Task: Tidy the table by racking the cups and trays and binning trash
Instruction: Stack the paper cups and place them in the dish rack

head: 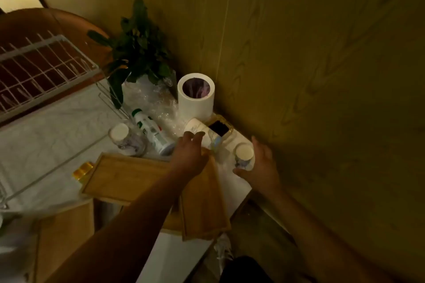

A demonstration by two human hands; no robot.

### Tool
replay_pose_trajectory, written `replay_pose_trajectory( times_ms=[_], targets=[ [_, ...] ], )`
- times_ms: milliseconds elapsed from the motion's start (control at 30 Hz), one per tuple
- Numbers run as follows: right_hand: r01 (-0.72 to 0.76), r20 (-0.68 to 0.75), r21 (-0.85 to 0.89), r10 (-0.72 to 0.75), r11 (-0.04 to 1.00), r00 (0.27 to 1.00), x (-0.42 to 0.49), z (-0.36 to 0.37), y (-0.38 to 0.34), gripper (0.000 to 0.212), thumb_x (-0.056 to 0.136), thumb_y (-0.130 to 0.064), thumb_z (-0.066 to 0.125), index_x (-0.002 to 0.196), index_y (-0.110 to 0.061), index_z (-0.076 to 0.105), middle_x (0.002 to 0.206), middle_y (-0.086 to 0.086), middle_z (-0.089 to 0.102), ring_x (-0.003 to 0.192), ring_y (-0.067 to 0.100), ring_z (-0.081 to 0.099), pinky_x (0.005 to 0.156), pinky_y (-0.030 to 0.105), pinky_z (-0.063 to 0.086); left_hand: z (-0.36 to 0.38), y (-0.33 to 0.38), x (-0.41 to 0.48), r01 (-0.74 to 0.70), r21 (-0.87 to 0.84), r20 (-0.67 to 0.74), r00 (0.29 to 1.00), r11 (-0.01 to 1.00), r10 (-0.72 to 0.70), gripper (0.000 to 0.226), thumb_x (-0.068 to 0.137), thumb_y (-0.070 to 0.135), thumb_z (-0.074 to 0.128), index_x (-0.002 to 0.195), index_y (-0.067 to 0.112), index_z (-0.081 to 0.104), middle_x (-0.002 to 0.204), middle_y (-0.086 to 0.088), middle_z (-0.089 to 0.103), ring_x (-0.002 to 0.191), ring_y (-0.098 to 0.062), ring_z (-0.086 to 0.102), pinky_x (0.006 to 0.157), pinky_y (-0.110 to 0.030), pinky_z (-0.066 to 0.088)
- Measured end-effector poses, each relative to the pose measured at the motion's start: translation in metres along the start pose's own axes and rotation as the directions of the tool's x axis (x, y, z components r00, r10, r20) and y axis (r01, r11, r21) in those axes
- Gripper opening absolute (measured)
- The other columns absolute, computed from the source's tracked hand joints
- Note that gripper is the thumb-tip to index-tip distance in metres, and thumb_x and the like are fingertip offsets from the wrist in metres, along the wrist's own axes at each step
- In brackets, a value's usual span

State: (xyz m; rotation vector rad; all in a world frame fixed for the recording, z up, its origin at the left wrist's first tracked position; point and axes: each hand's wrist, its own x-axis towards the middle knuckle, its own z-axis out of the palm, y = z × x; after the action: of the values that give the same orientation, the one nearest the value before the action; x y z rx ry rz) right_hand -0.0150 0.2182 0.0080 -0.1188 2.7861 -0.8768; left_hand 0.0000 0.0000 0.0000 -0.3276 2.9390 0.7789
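My left hand (189,151) reaches over the wooden trays with loosely curled fingers just short of a white paper cup (197,130) that lies tipped on its side. My right hand (259,165) curls around a small white patterned cup (244,155) standing near the wall. Another patterned cup (123,136) stands left of a lying white and green bottle (150,132). Two wooden trays overlap on the white cloth: a wide one (122,178) and a narrow one (203,204). A white wire rack (39,69) sits at the left. A white cylindrical bin (196,96) stands in the corner.
A potted green plant (138,46) and crumpled clear plastic wrap (158,103) sit behind the bottle. A gold-rimmed dish with a dark square (218,128) lies by the wall. Wood-panelled wall (322,76) closes the right side. A gold item (82,171) pokes out left of the wide tray.
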Motion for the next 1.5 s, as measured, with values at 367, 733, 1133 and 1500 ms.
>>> replay_pose_trajectory(
  times_ms=[367,733,1133,1500],
  targets=[
    [0.190,0.188,-0.059,-0.176,0.980,0.966,0.047,0.005,0.034,0.076,0.082,-0.035,0.073,0.146,-0.037,0.033,0.145,-0.009,0.041,0.131,0.016,0.043,0.101,0.029,0.044,0.020,-0.009,0.119,0.473,-0.284,0.060,0.877,0.834,-0.477,0.068,0.094,0.035,0.063,0.145,0.000,0.035,0.141,-0.027,0.047,0.129,-0.042,0.048,0.105,-0.047,0.040],
    [0.138,0.087,0.164,-0.154,0.977,0.984,0.045,-0.024,0.040,0.075,0.080,-0.040,0.073,0.146,-0.036,0.037,0.147,-0.014,0.043,0.134,0.007,0.042,0.106,0.031,0.045,0.030,-0.023,0.119,0.488,-0.603,0.060,0.817,0.631,-0.574,0.021,0.092,0.014,0.066,0.111,0.004,0.068,0.090,-0.011,0.070,0.074,-0.019,0.064,0.066,-0.036,0.057],
    [-0.122,0.042,0.821,0.154,0.558,0.987,0.010,-0.037,0.028,0.066,0.076,-0.019,0.082,0.135,-0.028,0.053,0.132,-0.002,0.060,0.117,0.016,0.061,0.092,0.043,0.057,-0.005,-0.011,0.018,0.244,-0.787,-0.051,0.890,0.567,-0.453,0.010,0.097,0.021,0.062,0.097,0.029,0.069,0.100,-0.004,0.073,0.089,-0.022,0.069,0.078,-0.044,0.060],
    [-0.381,0.379,0.904,0.049,0.195,0.924,-0.004,-0.017,0.017,0.047,0.074,-0.027,0.077,0.119,-0.025,0.066,0.121,0.009,0.069,0.107,0.028,0.069,0.079,0.041,0.059,-0.040,-0.008,-0.076,0.176,-0.917,0.002,0.898,0.357,-0.440,0.013,0.096,0.017,0.061,0.100,0.017,0.073,0.097,-0.008,0.076,0.090,-0.024,0.074,0.067,-0.034,0.061]
  ],
)
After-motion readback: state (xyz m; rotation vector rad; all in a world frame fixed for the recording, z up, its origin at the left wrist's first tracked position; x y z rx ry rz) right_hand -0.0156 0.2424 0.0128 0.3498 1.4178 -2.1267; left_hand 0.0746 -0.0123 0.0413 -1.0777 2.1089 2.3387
